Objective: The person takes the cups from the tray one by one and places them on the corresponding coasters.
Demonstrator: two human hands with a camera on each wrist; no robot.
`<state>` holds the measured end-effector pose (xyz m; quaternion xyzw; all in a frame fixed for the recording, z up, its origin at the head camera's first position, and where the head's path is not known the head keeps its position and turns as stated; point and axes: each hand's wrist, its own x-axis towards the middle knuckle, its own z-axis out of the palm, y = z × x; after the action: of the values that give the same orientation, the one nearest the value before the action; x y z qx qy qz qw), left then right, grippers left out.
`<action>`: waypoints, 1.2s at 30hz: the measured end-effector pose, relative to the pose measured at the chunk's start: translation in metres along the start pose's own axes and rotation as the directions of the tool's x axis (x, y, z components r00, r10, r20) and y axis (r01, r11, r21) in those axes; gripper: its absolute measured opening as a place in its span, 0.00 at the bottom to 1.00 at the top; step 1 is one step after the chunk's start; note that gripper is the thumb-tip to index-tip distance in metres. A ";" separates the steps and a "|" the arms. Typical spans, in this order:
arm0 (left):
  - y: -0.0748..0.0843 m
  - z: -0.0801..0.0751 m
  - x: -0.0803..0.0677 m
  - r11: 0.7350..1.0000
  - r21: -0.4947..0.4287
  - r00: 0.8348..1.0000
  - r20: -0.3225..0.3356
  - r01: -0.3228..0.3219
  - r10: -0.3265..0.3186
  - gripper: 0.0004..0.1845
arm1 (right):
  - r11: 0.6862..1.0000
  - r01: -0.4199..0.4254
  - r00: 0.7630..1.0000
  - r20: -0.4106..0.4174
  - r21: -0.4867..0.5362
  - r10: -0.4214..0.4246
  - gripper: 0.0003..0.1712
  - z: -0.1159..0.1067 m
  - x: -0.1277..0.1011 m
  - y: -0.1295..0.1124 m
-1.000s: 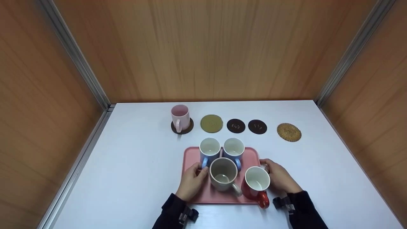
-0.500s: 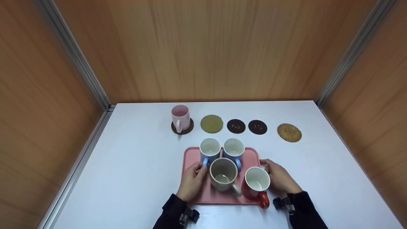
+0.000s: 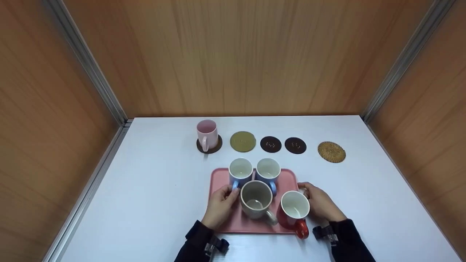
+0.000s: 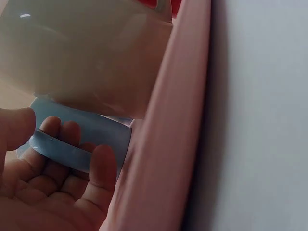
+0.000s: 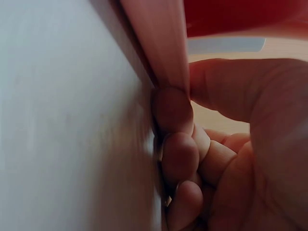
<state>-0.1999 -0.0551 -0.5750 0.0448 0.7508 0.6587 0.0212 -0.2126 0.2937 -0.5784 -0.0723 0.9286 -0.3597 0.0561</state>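
A pink tray (image 3: 218, 182) near the table's front edge carries two blue mugs, a beige mug (image 3: 256, 200) and a red mug (image 3: 294, 211). My left hand (image 3: 227, 193) reaches in from the tray's left side. Its fingers curl around the handle (image 4: 72, 154) of the left blue mug (image 3: 240, 171), just beside the beige mug (image 4: 86, 53). My right hand (image 3: 307, 191) grips the tray's right rim (image 5: 159, 38) next to the red mug (image 5: 240, 14), with the fingers (image 5: 175, 154) curled under the rim and the thumb on top.
A pink mug (image 3: 206, 133) stands on a dark coaster (image 3: 209, 147) at the back. To its right lie an olive coaster (image 3: 243, 141), two dark coasters (image 3: 270, 144) (image 3: 295, 145) and a woven one (image 3: 331, 151). Wooden walls enclose the white table (image 3: 153, 189).
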 end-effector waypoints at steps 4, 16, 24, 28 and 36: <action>0.000 0.000 0.000 1.000 -0.003 1.000 0.001 0.007 -0.007 0.14 | 1.000 -0.002 1.000 -0.003 0.008 0.002 0.32 0.000 0.000 0.001; -0.002 0.000 0.000 0.999 0.045 1.000 -0.028 -0.007 0.008 0.19 | 1.000 0.025 1.000 -0.010 -0.008 -0.025 0.31 0.000 0.001 0.004; 0.000 0.000 -0.002 0.999 0.051 0.999 -0.029 -0.012 0.013 0.20 | 1.000 -0.007 1.000 -0.009 0.013 0.007 0.31 0.001 0.000 0.001; 0.000 0.000 -0.002 0.999 0.034 1.000 -0.022 0.018 -0.018 0.21 | 1.000 -0.015 1.000 -0.006 0.026 0.015 0.32 0.001 0.000 0.001; 0.002 0.000 -0.003 0.999 0.000 0.999 -0.008 0.038 -0.038 0.23 | 1.000 -0.019 1.000 -0.010 0.021 0.020 0.31 0.001 0.001 0.001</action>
<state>-0.1963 -0.0552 -0.5728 0.0277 0.7518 0.6581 0.0305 -0.2132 0.2935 -0.5799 -0.0609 0.9258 -0.3689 0.0557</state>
